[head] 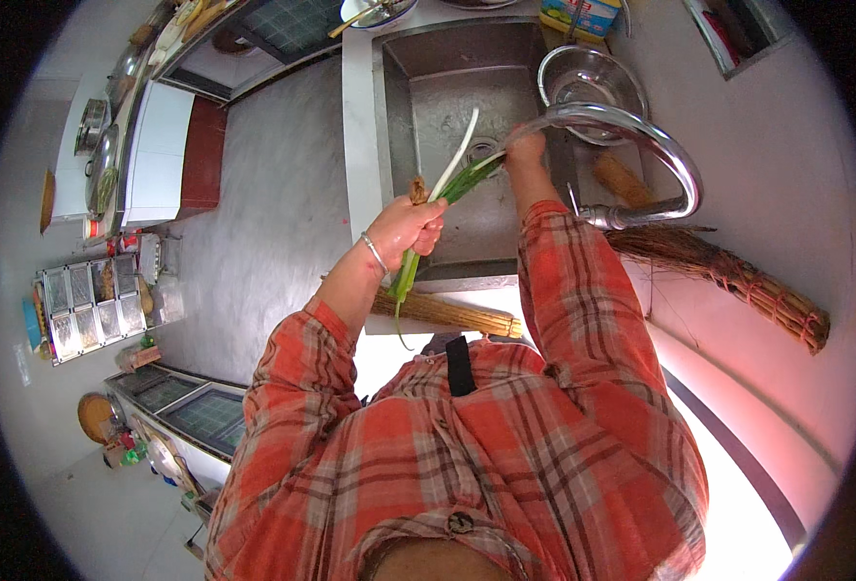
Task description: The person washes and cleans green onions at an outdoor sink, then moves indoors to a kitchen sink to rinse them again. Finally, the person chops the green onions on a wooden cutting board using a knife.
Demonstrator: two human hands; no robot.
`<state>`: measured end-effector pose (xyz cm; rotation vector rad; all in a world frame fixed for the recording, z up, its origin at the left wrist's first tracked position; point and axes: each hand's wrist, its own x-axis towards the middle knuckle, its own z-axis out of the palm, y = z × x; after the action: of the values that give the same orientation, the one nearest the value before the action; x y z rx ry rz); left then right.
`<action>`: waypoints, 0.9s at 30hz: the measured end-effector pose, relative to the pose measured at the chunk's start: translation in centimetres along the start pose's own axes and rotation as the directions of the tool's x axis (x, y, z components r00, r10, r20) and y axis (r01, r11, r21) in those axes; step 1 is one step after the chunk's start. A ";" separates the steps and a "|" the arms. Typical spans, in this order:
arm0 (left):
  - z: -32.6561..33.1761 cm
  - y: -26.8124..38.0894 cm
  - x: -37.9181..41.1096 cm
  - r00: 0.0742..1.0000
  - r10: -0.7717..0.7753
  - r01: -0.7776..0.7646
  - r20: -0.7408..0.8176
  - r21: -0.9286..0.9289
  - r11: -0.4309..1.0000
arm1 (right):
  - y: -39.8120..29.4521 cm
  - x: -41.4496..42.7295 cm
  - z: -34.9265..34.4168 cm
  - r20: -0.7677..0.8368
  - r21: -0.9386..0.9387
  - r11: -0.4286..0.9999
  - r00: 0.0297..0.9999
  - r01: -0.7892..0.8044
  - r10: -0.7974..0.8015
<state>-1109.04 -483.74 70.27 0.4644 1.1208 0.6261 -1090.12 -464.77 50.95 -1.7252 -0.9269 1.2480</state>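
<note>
My left hand (406, 231), with a bracelet at the wrist, is closed around a bunch of green onions (464, 181) over the sink's near part. One white stalk points up and away from the bunch, and green leaves hang below the fist. A small brown piece (418, 190), perhaps ginger, sticks up by the thumb. My right hand (526, 150) grips the far end of the bunch, directly beneath the spout of the chrome faucet (631, 120); its fingers are partly hidden. Below both hands lies the stainless steel sink (471, 91) with its drain (482, 149).
A metal basin (591, 83) stands right of the sink, behind the faucet arc. Near it are a brown cylindrical object (620, 178) and a straw brush (755, 287). Another bundle of stalks (457, 312) lies at the sink's near edge. A bowl (381, 13) sits at the far left corner.
</note>
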 end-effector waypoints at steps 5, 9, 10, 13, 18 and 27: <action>1.6 0.6 4.0 0.994 0.048 -0.062 -0.102 -0.138 0.989 | -1.4 -3.2 -2.3 0.244 -0.628 0.640 0.893 0.443 -0.378; 1.9 -0.1 11.7 0.984 0.177 -0.175 -0.023 -0.306 0.936 | -3.6 -9.3 -4.9 0.132 -0.604 0.642 0.854 0.472 -0.504; 2.8 0.1 13.7 0.978 0.203 -0.209 -0.053 -0.349 0.914 | -2.4 -10.1 -5.3 0.116 -0.531 0.688 0.847 0.494 -0.518; 4.6 0.5 19.1 0.954 0.266 -0.301 -0.141 -0.441 0.845 | -2.7 -12.9 -7.2 0.285 -0.122 0.970 0.943 0.211 -0.169; 6.7 0.7 21.6 0.957 0.256 -0.290 -0.138 -0.364 0.885 | -5.5 -13.3 -7.6 0.238 -0.402 0.792 0.887 0.460 -0.395; 2.6 1.1 19.0 0.977 0.134 -0.043 0.163 -0.469 0.882 | -6.3 -12.6 -6.9 0.624 0.310 0.812 0.751 -0.495 0.219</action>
<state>-1101.20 -470.22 59.03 0.1561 0.7342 0.8844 -1087.20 -474.68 62.76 -1.1874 -0.5217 2.1343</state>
